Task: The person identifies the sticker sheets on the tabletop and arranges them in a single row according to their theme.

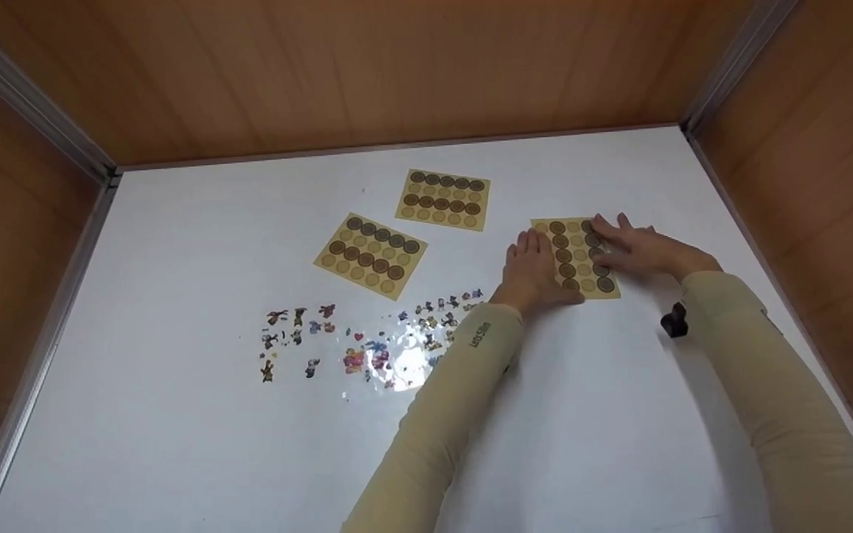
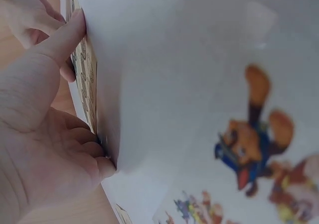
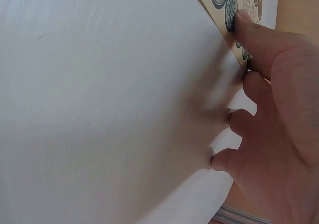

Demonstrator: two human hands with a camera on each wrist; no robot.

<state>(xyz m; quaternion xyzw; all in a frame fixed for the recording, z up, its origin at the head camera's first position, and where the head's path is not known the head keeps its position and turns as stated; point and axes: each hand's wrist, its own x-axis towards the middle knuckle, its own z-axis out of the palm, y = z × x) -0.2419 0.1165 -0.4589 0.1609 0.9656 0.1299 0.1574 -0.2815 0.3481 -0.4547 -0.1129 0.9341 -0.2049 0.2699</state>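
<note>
A tan sheet of round stickers (image 1: 580, 259) lies on the right part of the white table, between both hands. My left hand (image 1: 532, 274) rests along its left edge, fingers pointing away from me and thumb near the bottom edge. In the left wrist view the thumb (image 2: 65, 40) lies on the sheet (image 2: 88, 87). My right hand (image 1: 645, 248) is at the right edge. The right wrist view shows its thumb (image 3: 249, 25) pressing on a dark round sticker of the sheet (image 3: 214, 7), while other fingertips touch the table beside it.
Two more tan sheets of round stickers, one farther back (image 1: 443, 200) and one nearer (image 1: 371, 255), lie left of the hands. Clear sheets with cartoon animal stickers (image 1: 378, 359) lie closer to me, partly behind the left sleeve (image 1: 434, 422). Wooden walls (image 1: 397, 74) enclose the table.
</note>
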